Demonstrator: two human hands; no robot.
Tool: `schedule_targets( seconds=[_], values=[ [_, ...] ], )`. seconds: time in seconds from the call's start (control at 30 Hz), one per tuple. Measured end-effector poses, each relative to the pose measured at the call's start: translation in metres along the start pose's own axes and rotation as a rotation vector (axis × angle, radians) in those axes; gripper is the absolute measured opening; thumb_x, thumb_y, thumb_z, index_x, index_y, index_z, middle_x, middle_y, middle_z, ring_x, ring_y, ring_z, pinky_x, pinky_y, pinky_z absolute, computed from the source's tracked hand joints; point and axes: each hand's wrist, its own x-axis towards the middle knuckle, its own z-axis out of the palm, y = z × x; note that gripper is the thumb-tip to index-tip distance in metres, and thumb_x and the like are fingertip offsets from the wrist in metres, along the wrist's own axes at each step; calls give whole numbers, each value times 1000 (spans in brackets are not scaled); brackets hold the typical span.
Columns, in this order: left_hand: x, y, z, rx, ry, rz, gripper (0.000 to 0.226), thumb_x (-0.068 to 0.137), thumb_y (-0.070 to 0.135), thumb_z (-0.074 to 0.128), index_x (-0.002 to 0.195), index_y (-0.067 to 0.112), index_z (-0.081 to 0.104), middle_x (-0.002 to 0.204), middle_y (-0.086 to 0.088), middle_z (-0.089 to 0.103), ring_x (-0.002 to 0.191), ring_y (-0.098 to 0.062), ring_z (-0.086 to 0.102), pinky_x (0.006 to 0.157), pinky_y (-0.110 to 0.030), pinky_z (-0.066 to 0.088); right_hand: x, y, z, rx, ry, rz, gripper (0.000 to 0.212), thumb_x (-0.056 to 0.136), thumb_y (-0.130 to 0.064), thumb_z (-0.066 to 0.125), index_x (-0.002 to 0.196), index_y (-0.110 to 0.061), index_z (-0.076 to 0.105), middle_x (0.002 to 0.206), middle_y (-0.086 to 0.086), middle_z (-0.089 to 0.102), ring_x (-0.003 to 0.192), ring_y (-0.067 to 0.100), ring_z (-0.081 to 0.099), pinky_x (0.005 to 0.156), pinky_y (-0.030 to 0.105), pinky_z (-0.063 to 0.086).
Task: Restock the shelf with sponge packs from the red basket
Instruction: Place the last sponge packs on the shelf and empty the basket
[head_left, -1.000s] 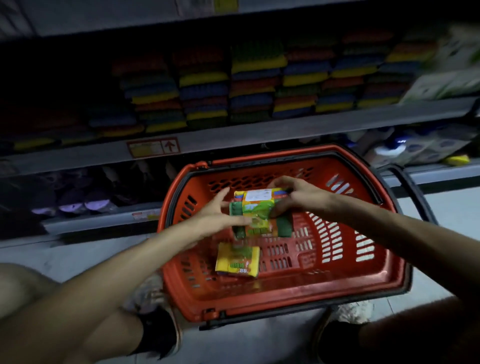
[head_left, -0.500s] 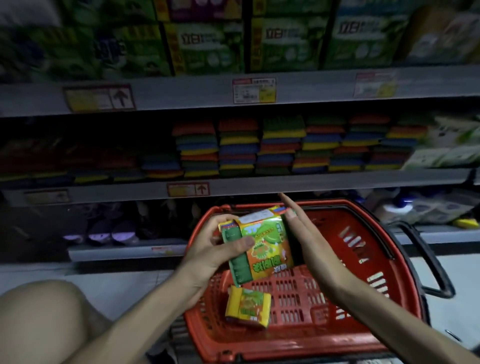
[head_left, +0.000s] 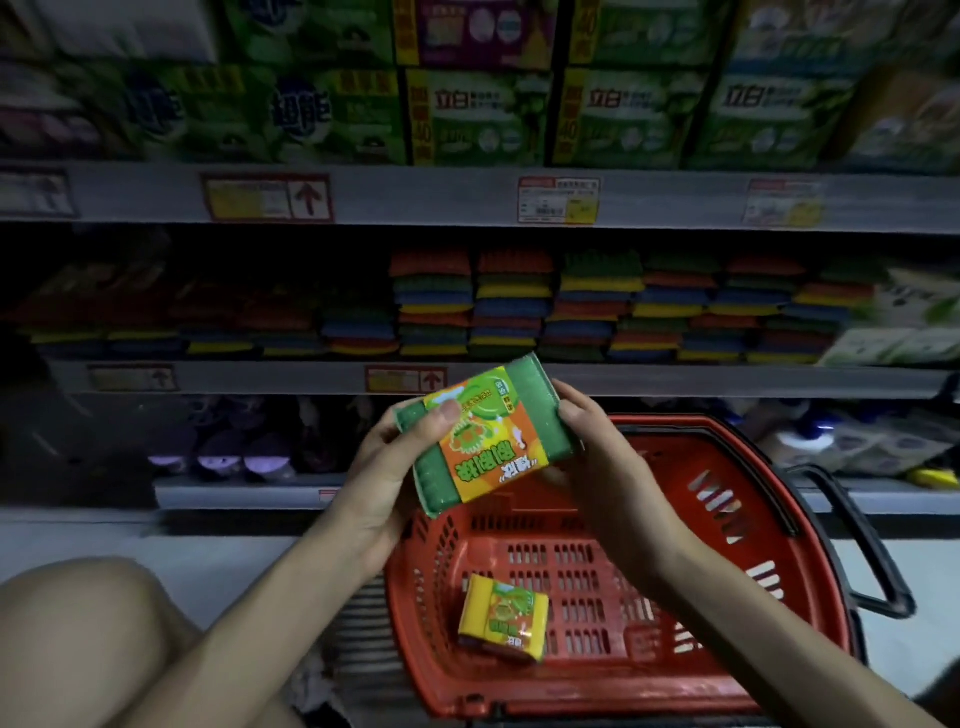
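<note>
Transfer step in hand: left hand (head_left: 384, 478) and right hand (head_left: 597, 452), fingers curled round its ends, hold one sponge pack (head_left: 483, 436) above the basket (head_left: 701, 457); next move probably calls for lifting it onto the shelf (head_left: 675, 379).

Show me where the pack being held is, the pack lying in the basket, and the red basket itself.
held sponge pack (head_left: 483, 441): head view, middle of its orange label.
yellow sponge pack (head_left: 503, 616): head view, centre of its wrapper.
red basket (head_left: 597, 691): head view, its near wall.
</note>
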Motion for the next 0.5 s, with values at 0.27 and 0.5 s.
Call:
schedule_targets(
  seconds=[0.27, 0.5],
  values=[
    [-5, 44, -37, 109, 39, -52, 102, 55, 56, 87, 140, 7, 55, 122, -14, 74, 109, -31, 73, 86, -44, 63, 7, -17, 28, -175, -142, -10, 56, 84, -38, 68, 134, -57, 53, 120, 17, 70, 85, 38, 62, 79, 37, 50],
    [-15, 71, -70, -91, 115, 116, 67, 87, 59, 57, 127, 6, 67, 91, -8, 73, 82, -21, 68, 75, -34, 55, 16, -2, 73, -69, -101, -35, 52, 73, -20, 75, 120, -31, 55, 119, 19, 68, 98, 34, 73, 81, 39, 59]
  ],
)
